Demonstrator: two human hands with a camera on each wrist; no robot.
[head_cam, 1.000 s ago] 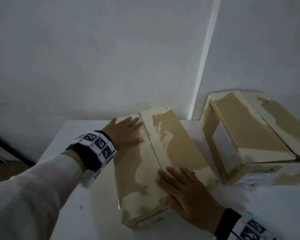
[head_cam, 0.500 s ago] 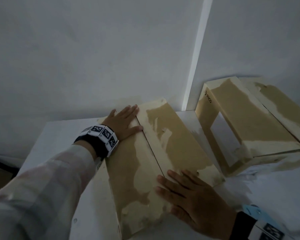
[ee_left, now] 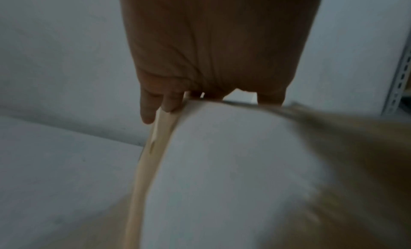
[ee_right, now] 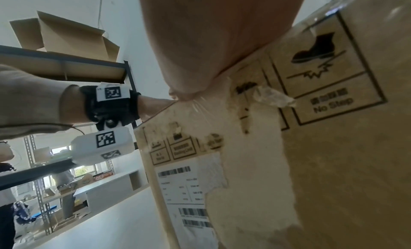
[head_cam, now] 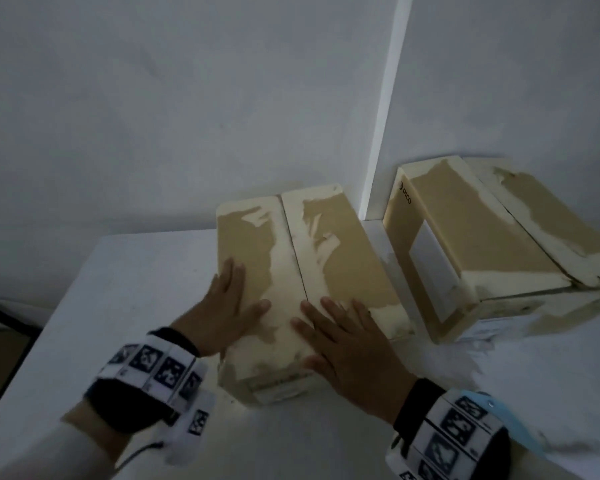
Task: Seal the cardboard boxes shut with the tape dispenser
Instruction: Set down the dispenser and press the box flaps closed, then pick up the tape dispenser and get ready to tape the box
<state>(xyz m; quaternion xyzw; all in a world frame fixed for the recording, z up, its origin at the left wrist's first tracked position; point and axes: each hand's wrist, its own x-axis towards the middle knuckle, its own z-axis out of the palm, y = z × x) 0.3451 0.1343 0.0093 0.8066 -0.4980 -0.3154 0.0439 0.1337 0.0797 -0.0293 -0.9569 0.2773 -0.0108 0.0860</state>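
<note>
Cardboard, torn pale in patches, forms the near box (head_cam: 312, 271) on the white surface (head_cam: 136, 289). The left hand (head_cam: 226, 313) and right hand (head_cam: 347, 344) lie spread flat on its closed top, gripping nothing. A second box (head_cam: 482, 237) sits just beside it against the wall (head_cam: 153, 98), cut off at the right. Left wrist view — smeared; fingertips (ee_left: 147, 115) overhang the box's edge. Right wrist view — the palm hides the top; a barcode label (ee_right: 184, 187) and a "No Step" mark (ee_right: 329, 101) show, but the small print is unreadable.
</note>
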